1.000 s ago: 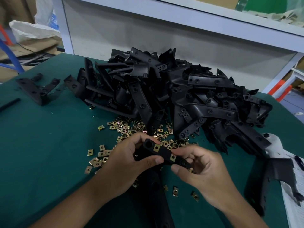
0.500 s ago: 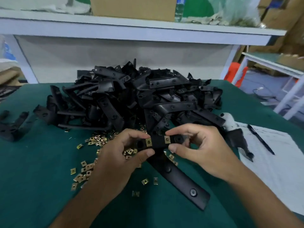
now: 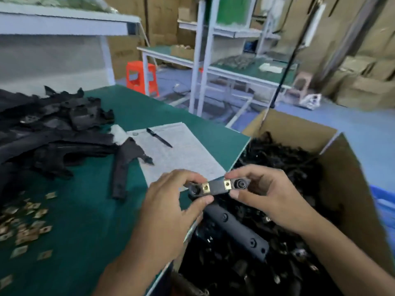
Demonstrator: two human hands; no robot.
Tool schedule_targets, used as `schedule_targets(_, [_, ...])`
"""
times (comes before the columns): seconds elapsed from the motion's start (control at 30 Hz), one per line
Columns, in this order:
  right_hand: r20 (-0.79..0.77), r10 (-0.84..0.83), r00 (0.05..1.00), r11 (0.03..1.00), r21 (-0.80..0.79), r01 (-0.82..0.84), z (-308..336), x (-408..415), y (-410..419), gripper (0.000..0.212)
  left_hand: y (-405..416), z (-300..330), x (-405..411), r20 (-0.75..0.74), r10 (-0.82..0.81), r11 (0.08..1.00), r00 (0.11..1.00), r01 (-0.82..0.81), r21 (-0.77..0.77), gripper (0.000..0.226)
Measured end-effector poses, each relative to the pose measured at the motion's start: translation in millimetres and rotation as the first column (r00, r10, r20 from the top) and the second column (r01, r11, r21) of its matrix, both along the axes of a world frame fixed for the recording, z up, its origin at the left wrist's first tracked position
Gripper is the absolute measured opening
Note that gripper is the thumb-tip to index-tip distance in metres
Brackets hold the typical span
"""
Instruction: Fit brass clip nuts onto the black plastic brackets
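Note:
I hold one black plastic bracket (image 3: 217, 188) in both hands over the table's right edge, above a cardboard box (image 3: 350, 189). Two brass clip nuts (image 3: 205, 187) sit on its upper bar. My left hand (image 3: 171, 208) pinches the bar's left end and my right hand (image 3: 263, 193) pinches the right end. The bracket's long arm hangs down into the box. A heap of black brackets (image 3: 47, 133) lies on the green table (image 3: 89, 221) at the left. Loose brass clip nuts (image 3: 25, 227) are scattered at the lower left.
The box beside the table holds many black brackets. A paper sheet (image 3: 179, 152) with a black pen (image 3: 159, 137) lies on the table, with a single bracket (image 3: 124, 167) beside it. Behind stand white-framed workbenches (image 3: 213, 67) and an orange stool (image 3: 141, 76).
Both hands have carried the bracket from over the nut pile to the right, past the table edge and above the box. My view has swung right with them.

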State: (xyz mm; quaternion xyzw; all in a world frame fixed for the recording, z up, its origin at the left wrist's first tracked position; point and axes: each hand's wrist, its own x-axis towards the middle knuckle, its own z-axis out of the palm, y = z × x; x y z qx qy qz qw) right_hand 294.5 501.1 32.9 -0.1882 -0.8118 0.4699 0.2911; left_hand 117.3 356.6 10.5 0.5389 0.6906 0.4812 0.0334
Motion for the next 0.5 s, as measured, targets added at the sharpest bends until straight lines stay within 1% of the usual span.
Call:
schedule_targets(0.1, [0.081, -0.111, 0.991, 0.994, 0.002, 0.111, -10, 50, 9, 0.028, 29, -15, 31, -0.004, -0.113, 0.989, 0.994, 0.112, -0.097, 0.03])
schedule_targets(0.23, [0.176, -0.185, 0.967, 0.981, -0.02, 0.192, -25, 85, 12, 0.022, 41, -25, 53, -0.095, -0.238, 0.959, 0.967, 0.218, -0.183, 0.035])
schedule_targets(0.3, [0.298, -0.198, 0.934, 0.979, 0.01, 0.204, -35, 91, 16, 0.022, 37, -29, 50, -0.114, -0.289, 0.94, 0.951, 0.259, -0.221, 0.045])
schedule_targets(0.37, [0.428, -0.241, 0.871, 0.971, 0.115, 0.212, -47, 90, 22, 0.021, 25, -32, 37, -0.108, -0.265, 0.944, 0.958, 0.234, -0.233, 0.048])
schedule_targets(0.4, [0.449, -0.257, 0.856, 0.966, 0.134, 0.22, -50, 85, 23, 0.021, 17, -34, 28, -0.113, -0.228, 0.957, 0.967, 0.201, -0.209, 0.045])
schedule_targets(0.47, [0.432, -0.251, 0.866, 0.968, 0.129, 0.216, -54, 65, 21, 0.024, -5, -33, 6, -0.105, -0.151, 0.97, 0.983, 0.126, -0.21, 0.036])
schedule_targets(0.5, [0.39, -0.239, 0.889, 0.97, 0.142, 0.198, -56, 50, 18, 0.023, -16, -30, -6, -0.11, -0.093, 0.977, 0.99, 0.069, -0.2, 0.032])
